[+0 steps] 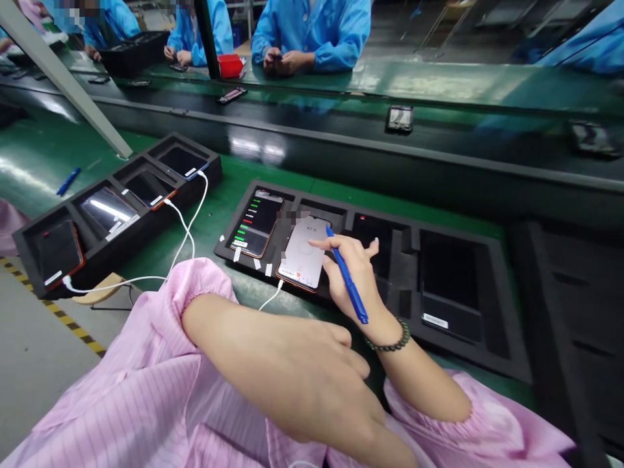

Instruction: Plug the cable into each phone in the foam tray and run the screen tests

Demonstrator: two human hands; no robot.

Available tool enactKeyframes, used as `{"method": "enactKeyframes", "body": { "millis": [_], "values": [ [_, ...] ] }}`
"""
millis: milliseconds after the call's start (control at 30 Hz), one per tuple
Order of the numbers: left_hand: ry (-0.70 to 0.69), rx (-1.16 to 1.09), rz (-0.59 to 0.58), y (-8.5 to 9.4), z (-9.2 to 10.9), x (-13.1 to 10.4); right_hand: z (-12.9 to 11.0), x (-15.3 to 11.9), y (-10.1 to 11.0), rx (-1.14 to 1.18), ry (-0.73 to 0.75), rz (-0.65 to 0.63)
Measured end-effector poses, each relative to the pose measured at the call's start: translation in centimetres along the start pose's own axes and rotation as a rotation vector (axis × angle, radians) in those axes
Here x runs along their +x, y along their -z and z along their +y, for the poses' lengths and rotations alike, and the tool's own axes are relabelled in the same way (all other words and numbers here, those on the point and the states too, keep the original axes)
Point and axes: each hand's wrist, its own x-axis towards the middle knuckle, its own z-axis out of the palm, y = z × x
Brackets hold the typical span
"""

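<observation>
My right hand point(351, 266), with a beaded bracelet on its wrist, holds a blue pen point(348, 276) tucked between thumb and fingers. Its index finger reaches onto the lit white screen of a phone point(297, 257), which sits in a black foam tray point(502, 312) with a white cable plugged in. Left of it in the tray is a phone point(256, 224) showing coloured text lines; to the right are dark-screened phones, one partly behind my fingers. My left hand point(316, 374) crosses low in front of me, back up, fingers curled; whatever they hold is hidden.
A second foam tray point(104, 257) on the left holds several phones, some with white cables. Another blue pen point(68, 181) lies beyond it. Behind a raised ledge, phone parts point(400, 119) lie on a dark belt. Several people in blue smocks point(312, 32) work across from me.
</observation>
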Motion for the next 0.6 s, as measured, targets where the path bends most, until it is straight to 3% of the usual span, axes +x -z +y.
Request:
{"method": "enactKeyframes", "body": {
  "millis": [167, 433, 600],
  "values": [
    [-0.033, -0.081, 0.070, 0.15, -0.09, 0.47, 0.07, -0.17, -0.16, -0.056, 0.053, 0.003],
    [-0.064, -0.150, -0.052, 0.93, -0.01, 0.49, -0.09, -0.44, 0.26, -0.074, 0.167, -0.066],
    [-0.062, -0.128, 0.087, 0.19, 0.06, 0.20, -0.17, -0.54, 0.30, -0.057, 0.159, -0.068]
  ]
}}
